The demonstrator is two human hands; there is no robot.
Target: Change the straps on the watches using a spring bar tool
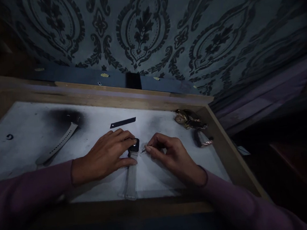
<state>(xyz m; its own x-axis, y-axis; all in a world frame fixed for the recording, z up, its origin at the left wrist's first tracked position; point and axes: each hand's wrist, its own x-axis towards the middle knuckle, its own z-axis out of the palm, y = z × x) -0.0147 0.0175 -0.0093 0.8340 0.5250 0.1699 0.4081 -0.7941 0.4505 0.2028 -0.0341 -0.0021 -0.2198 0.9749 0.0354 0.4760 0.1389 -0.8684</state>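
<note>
A smartwatch with a dark square face (pixel 137 145) lies in the middle of the white surface, its pale translucent strap (pixel 131 181) stretching toward me. My left hand (pixel 100 157) grips it, the fingers over the face and the thumb by the strap. Just right of the watch, my right hand (pixel 170 153) pinches a thin, small pointed tool (pixel 143 151), its tip near the watch's side. The tool's exact kind is too small to tell. Beyond my left fingers lies a flat dark blade-like strip (pixel 123 123) with a hole at one end.
A wooden rim (pixel 222 137) frames the white surface. On the left lies a light watch strap (pixel 63 141) with holes, beside a dark smudge. Gold-coloured watches (pixel 182 118) and another wristwatch (pixel 202 138) sit at the right. A patterned wall covering (pixel 143 26) rises behind.
</note>
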